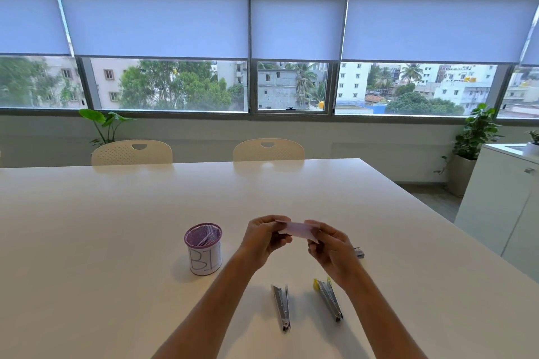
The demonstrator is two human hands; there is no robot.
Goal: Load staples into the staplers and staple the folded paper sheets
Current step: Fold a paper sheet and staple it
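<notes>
Pale folded paper (pixel 297 231) sits raised over the white table (pixel 116 227), pinched at its ends by our left hand (pixel 267 239) and right hand (pixel 331 253), fingers curled. Below lie two staplers (pixel 281 307), (pixel 329 299), opened flat.

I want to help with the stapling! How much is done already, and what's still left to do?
Little looks finished. Both staplers, the silver one and the yellow-tipped one, lie on the table, untouched and apparently opened out. Right now the left hand and right hand pinch a folded pink paper between them. A small box, maybe staples, waits beside the right hand. Loading and stapling still seem left.
</notes>
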